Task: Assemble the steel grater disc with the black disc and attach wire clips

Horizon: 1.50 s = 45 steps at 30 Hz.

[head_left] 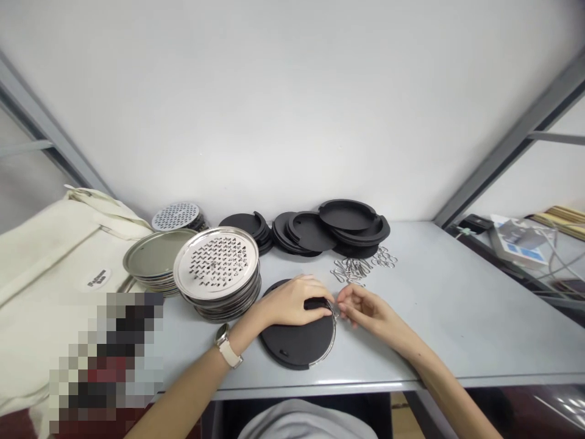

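Two hands meet at the right edge of a black disc lying flat near the front of the grey table. The left hand, a watch on its wrist, lies palm down over the disc's top with fingers curled onto its rim, pinning it. The right hand has its fingertips pinched together on a small wire clip right where the disc's metal edge shows; whether the clip is already hooked on is too small to tell.

Just behind the hands lies a loose pile of clips, and further back are stacks of black discs. To the left stand a stack of perforated metal plates and a stack of plain metal plates, with a cream cloth bag beyond them.

My judgement is that the springy clip could slip from the pinch and flick away, or the disc could slide toward the table's front edge if the left hand eases its pressure.
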{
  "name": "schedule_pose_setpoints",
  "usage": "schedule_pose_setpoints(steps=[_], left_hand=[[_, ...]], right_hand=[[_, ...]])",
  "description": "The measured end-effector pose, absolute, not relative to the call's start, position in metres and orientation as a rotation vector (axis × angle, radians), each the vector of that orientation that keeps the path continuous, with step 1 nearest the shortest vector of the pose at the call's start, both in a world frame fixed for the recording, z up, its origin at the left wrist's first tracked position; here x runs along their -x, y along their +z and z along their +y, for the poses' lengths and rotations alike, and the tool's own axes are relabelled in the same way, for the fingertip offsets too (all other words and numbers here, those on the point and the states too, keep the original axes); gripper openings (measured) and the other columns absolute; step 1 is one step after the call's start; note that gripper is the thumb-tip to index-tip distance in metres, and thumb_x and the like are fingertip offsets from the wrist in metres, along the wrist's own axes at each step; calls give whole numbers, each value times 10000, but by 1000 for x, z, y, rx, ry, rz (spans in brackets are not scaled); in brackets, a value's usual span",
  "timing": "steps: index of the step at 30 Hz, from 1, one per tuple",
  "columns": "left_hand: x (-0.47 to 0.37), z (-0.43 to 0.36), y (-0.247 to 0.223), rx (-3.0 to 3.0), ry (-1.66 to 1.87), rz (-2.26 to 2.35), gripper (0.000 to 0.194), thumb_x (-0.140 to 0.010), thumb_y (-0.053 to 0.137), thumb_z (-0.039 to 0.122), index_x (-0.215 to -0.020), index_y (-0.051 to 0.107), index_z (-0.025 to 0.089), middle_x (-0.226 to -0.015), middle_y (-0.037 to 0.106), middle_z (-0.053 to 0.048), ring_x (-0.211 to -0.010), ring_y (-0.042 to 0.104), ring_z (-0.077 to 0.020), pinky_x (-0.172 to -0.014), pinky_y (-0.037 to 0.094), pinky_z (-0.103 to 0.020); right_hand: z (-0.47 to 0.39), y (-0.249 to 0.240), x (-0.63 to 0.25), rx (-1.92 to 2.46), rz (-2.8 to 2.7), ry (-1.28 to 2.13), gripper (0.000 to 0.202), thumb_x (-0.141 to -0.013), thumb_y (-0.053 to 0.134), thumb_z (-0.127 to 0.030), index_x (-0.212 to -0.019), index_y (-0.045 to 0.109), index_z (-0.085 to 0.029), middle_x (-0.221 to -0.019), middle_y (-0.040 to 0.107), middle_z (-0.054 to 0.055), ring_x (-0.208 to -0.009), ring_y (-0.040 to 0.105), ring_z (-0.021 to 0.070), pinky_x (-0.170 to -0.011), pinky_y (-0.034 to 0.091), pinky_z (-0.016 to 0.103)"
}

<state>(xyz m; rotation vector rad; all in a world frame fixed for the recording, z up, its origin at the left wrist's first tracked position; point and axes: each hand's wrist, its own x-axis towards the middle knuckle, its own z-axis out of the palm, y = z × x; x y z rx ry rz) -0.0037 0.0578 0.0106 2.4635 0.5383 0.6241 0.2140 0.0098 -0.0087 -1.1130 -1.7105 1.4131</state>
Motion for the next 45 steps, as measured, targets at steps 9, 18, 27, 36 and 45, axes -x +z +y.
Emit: schedule_pose_setpoints(steps=[9, 18, 27, 36, 45], left_hand=[[4, 56, 13, -2421, 580, 584, 165, -845, 618, 250, -1002, 648, 208, -921, 682, -22, -926, 589, -173, -921, 405, -298], [7, 55, 12, -2549, 577, 599, 194, -851, 612, 292, -1015, 590, 192, -1022, 611, -48, -1000, 547, -191, -960, 382, -315], [7, 48, 18, -2640, 613, 695, 223, -889, 559, 370, -986, 540, 170, -956, 562, -57, -937, 525, -197, -874, 421, -319], [4, 51, 18, -2247, 718, 734, 46, -871, 573, 175, -902, 607, 177, -886, 637, -13, -874, 582, -138, -838, 441, -255], [1, 46, 24, -2071, 784, 820, 45, -844, 602, 188, -856, 645, 185, -824, 645, 16, -750, 557, -106, -712, 437, -210]], right_hand=[[21, 0, -214, 1015, -1656, 1615, 200, -857, 644, -322, -923, 505, -196, -844, 597, 10, -816, 567, 140, -770, 434, 287], [18, -13, -212, 1085, -1660, 1518, 213, -856, 643, -348, -921, 513, -192, -728, 513, -35, -689, 477, 110, -660, 381, 250], [13, -11, -205, 1167, -1672, 1426, 239, -863, 616, -385, -979, 575, -181, -679, 494, -38, -659, 470, 119, -653, 379, 255], [12, -13, -204, 1167, -1702, 1291, 215, -870, 602, -391, -941, 620, -189, -798, 589, 14, -774, 547, 150, -726, 437, 263], [4, -2, -201, 1259, -1843, 1104, 245, -869, 582, -444, -828, 602, -204, -704, 552, -2, -687, 518, 159, -660, 420, 273]])
